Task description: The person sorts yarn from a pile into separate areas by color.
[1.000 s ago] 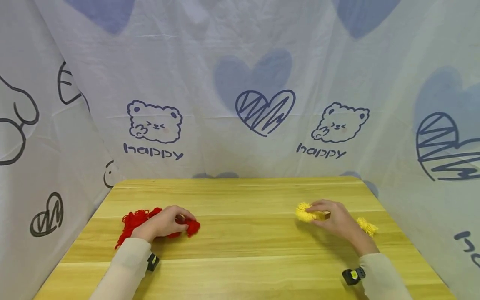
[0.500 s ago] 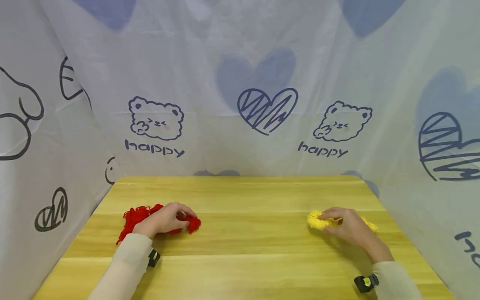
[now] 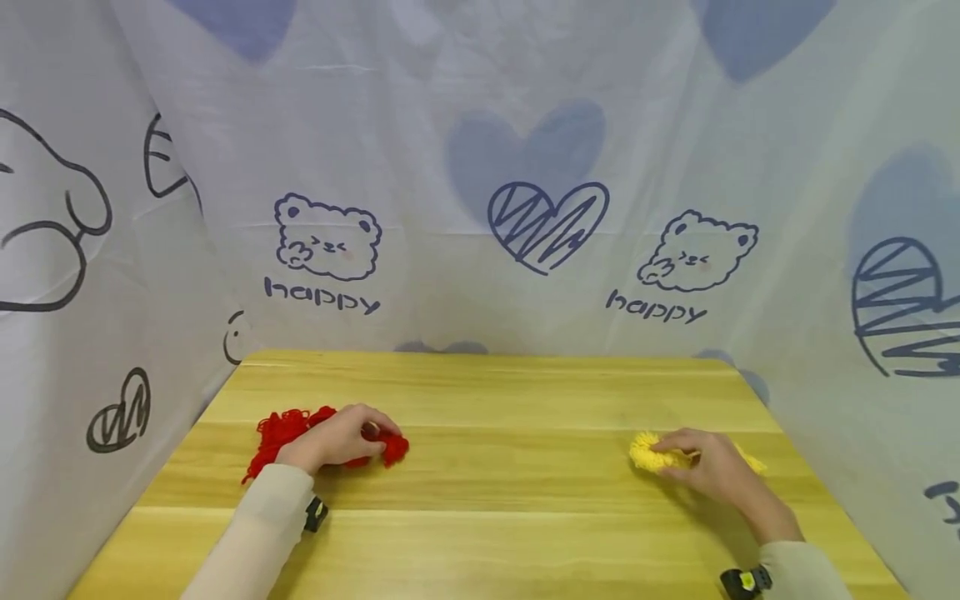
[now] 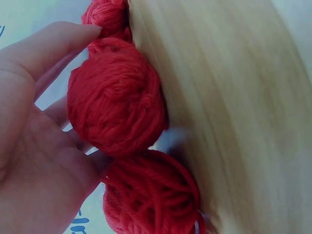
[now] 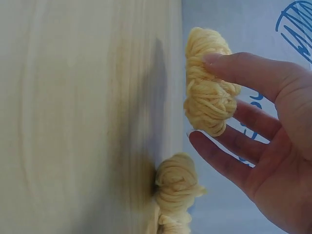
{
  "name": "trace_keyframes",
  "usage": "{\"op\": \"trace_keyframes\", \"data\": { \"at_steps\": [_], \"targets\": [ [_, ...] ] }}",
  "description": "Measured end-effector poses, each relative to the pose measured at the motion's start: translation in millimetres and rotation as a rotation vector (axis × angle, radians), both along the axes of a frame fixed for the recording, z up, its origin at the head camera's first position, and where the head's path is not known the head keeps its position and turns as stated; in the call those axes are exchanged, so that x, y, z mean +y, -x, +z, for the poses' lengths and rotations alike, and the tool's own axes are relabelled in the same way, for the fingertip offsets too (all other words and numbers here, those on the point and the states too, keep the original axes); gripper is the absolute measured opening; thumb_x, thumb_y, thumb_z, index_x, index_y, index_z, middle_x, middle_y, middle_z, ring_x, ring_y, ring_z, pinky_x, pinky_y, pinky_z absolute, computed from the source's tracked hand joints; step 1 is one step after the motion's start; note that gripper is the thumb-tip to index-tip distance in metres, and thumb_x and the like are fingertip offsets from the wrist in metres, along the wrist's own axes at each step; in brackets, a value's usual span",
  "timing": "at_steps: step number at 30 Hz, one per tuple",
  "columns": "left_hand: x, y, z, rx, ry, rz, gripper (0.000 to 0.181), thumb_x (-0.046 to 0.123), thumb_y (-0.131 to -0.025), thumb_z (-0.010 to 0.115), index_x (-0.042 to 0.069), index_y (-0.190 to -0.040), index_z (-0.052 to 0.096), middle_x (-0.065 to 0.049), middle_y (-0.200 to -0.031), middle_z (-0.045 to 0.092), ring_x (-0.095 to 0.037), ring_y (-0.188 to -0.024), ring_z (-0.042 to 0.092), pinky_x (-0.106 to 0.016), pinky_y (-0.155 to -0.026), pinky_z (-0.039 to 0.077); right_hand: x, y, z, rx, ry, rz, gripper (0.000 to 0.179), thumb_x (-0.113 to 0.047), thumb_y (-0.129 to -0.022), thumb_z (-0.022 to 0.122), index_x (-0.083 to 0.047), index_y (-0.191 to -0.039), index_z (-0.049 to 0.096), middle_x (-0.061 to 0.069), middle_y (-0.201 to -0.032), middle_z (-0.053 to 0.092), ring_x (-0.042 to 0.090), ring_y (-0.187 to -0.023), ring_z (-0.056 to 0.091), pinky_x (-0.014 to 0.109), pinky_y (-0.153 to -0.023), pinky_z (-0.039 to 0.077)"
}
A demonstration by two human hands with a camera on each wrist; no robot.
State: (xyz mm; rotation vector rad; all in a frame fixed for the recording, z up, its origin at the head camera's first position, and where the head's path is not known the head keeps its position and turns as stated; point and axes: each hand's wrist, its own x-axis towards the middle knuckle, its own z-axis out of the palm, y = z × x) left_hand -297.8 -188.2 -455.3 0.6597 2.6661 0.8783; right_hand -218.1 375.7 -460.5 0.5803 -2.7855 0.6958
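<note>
My left hand (image 3: 339, 438) rests among several red yarn balls on the left of the table, thumb and finger pinching the rightmost red yarn ball (image 3: 395, 451). In the left wrist view, the thumb touches the top ball (image 4: 108, 15), while a larger red ball (image 4: 116, 100) and a looser one (image 4: 152, 195) lie by the palm. My right hand (image 3: 712, 468) pinches a yellow yarn ball (image 5: 209, 80) between thumb and fingers, raised off the table. Another yellow yarn bundle (image 5: 176, 180) lies on the wood below it, partly covered by the hand in the head view.
A light wooden table (image 3: 495, 533) spans the front. Loose, tangled red yarn (image 3: 272, 437) spreads behind the left hand. A white curtain (image 3: 435, 292) printed with hearts and bears surrounds the table at the back and sides.
My right hand has moved right and toward me with the yellow yarn ball, nearing the other yellow bundle. My left hand stays at the red yarn; the head view has shifted slightly.
</note>
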Motion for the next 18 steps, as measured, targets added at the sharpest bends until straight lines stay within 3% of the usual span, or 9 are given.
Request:
{"op": "trace_keyframes", "data": {
  "at_steps": [7, 18],
  "targets": [
    [-1.0, 0.9, -3.0, -0.001, 0.001, 0.004, 0.027, 0.009, -0.093, 0.075, 0.017, -0.119, 0.078, -0.005, -0.124, 0.073, -0.021, -0.103, 0.063, -0.045, -0.099, 0.058, 2.1, -2.3, -5.3, -0.050, 0.003, -0.048, 0.029, -0.014, -0.077, 0.089, -0.014, -0.105, 0.081, 0.010, -0.110, 0.079, 0.031, -0.099, 0.074, 0.025, -0.074, 0.060],
    [-0.9, 1.1, -4.7, -0.003, -0.010, 0.007, 0.028, 0.006, -0.093, 0.072, 0.018, -0.119, 0.078, -0.006, -0.125, 0.073, -0.024, -0.111, 0.063, -0.048, -0.101, 0.057, 8.1, -9.0, -10.1, -0.027, 0.005, -0.065, 0.028, -0.012, -0.077, 0.089, -0.013, -0.104, 0.080, 0.011, -0.111, 0.079, 0.037, -0.101, 0.073, 0.034, -0.077, 0.062]
  ]
}}
